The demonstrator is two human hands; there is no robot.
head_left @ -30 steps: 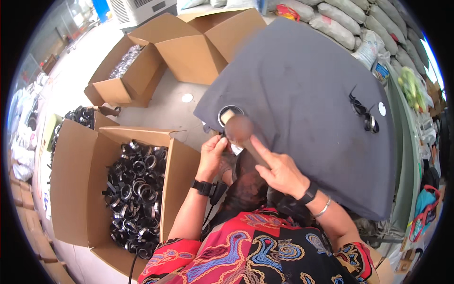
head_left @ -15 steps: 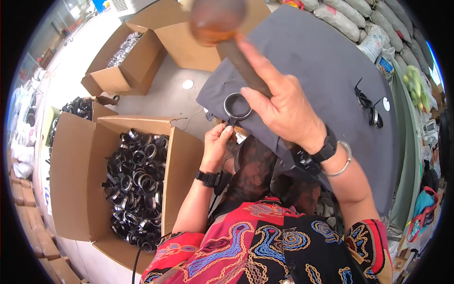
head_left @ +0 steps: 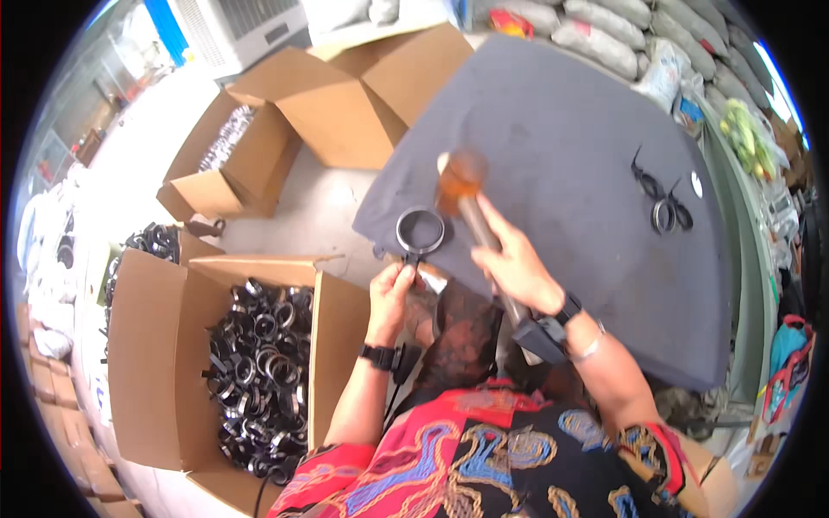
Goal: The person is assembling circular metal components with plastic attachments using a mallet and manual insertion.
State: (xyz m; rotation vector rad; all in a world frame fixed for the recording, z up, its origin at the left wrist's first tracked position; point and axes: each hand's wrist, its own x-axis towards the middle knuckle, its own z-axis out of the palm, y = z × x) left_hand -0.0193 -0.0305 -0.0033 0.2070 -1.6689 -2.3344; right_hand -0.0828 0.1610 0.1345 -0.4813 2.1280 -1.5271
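My left hand (head_left: pixel 391 295) is closed, pinching the short stem of a black ring (head_left: pixel 415 252) with a silvery inner edge. The ring lies at the left edge of a table covered in dark grey cloth (head_left: pixel 553 164). My right hand (head_left: pixel 522 269) grips the wooden handle of a mallet (head_left: pixel 479 222), index finger stretched along it. The mallet's amber-brown head, blurred by motion, is just above and to the right of the ring, apart from it.
An open carton (head_left: pixel 151 363) heaped with similar black rings (head_left: pixel 259 371) stands at the left. Farther back are a carton of silvery parts (head_left: pixel 226 142) and another open carton (head_left: pixel 345 112). A few black rings (head_left: pixel 663 211) lie at the table's right. Sacks (head_left: pixel 596 43) are stacked beyond.
The mallet has come down from high in front of the table to near the ring, my right hand lowering with it. My left hand keeps its pinch on the ring's stem.
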